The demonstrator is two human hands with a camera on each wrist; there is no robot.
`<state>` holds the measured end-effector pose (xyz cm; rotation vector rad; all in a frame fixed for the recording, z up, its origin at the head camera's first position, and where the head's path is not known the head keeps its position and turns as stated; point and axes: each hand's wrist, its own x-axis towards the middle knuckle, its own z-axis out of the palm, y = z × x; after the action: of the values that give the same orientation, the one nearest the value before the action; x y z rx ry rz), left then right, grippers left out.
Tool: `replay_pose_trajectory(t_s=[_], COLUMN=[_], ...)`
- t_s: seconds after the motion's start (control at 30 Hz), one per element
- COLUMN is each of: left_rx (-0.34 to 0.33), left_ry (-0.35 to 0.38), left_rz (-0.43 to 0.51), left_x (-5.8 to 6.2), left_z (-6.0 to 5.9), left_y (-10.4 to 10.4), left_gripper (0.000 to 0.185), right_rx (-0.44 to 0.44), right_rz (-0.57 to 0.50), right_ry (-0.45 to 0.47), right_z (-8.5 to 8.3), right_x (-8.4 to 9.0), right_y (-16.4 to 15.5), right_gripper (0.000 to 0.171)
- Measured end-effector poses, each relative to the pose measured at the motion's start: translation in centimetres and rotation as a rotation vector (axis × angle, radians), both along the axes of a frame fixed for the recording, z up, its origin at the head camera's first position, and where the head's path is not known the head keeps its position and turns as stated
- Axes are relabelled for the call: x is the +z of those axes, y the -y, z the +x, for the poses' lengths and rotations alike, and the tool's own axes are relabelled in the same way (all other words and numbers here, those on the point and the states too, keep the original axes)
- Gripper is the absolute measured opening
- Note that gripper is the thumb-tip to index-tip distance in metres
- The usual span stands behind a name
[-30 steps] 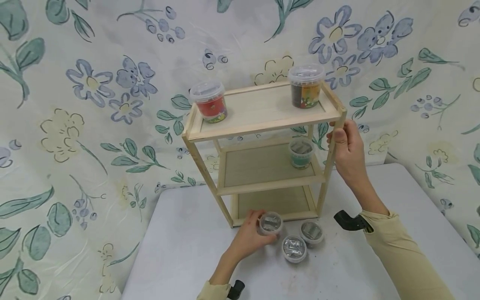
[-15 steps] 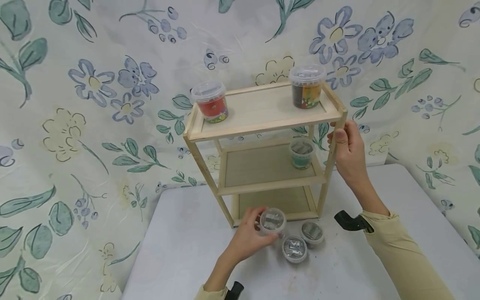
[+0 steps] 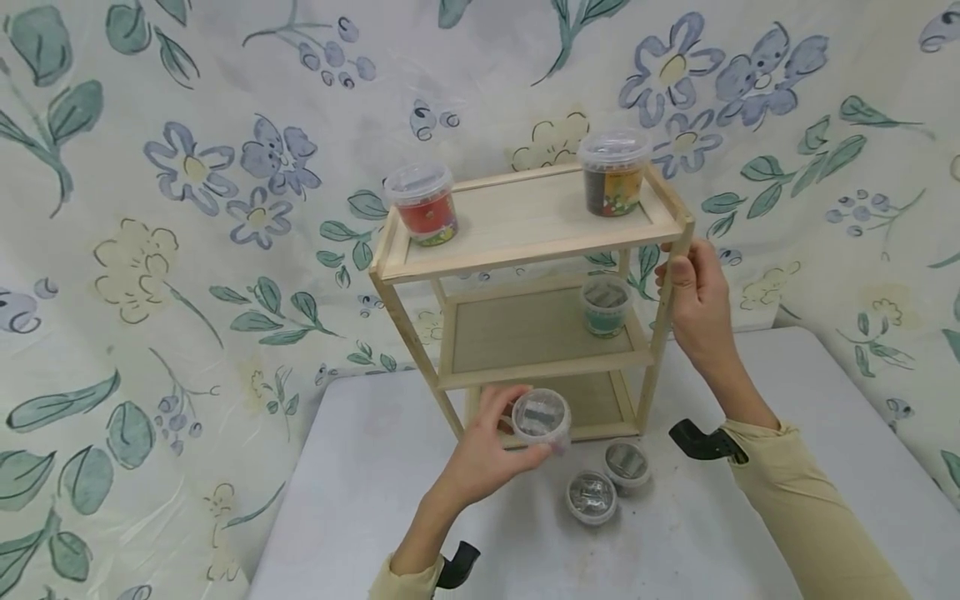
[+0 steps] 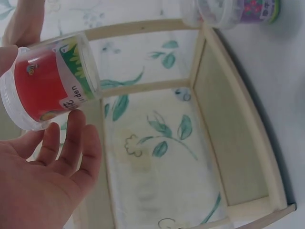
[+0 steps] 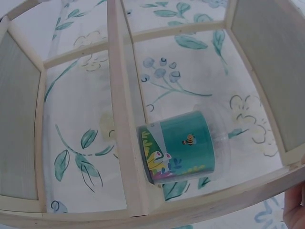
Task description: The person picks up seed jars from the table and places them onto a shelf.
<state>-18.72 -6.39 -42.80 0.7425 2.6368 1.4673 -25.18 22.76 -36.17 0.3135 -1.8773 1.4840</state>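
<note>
In the head view my left hand (image 3: 483,450) grips a small clear plastic tub (image 3: 542,417) by its sides, raised in front of the bottom shelf. The left wrist view shows this tub's red garden-print label (image 4: 40,88), with fingers and thumb around it. My right hand (image 3: 701,304) grips the right front post of a three-tier wooden rack (image 3: 517,221); only a sliver of that hand appears at the right wrist view's edge. A tub with a teal label (image 5: 188,143) stands at the right end of the middle shelf.
On the top shelf stand a red-labelled tub (image 3: 423,208) at the left and an orange-and-black one (image 3: 613,175) at the right. Two more lidded tubs (image 3: 591,497) sit close together on the white table (image 3: 345,500), before the rack. A floral sheet (image 3: 225,167) hangs behind.
My left hand has lifted the tub off the table, up in front of the bottom shelf. The right hand stays on the rack's post.
</note>
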Motion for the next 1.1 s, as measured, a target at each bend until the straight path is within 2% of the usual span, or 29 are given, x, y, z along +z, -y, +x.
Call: replay_pose_trajectory(t_s=[0.3,0.6,0.87,1.1], left_rx=[0.014,0.060,0.167,0.263], left_ry=[-0.075,-0.116,-0.083,-0.092], left_rz=[-0.022,0.039,0.108,0.123], left_x=[2.1,4.0,4.6,4.5], left_z=[-1.4,-2.9,-5.1,-6.6], left_y=[0.5,1.0,1.0,0.8], left_gripper=[0.066,0.064,0.066,0.066], right_rx=[-0.010,0.006,0.006,0.004], right_rz=[-0.004,-0.012,-0.003,-0.008], right_ry=[0.001,0.000,0.002,0.008], right_z=[0.0,0.0,0.0,0.0], right_x=[0.2,0.2,0.2,0.2], right_y=[-0.1,0.0,0.1,0.1], right_gripper=[0.043,0.044,0.045,0.046])
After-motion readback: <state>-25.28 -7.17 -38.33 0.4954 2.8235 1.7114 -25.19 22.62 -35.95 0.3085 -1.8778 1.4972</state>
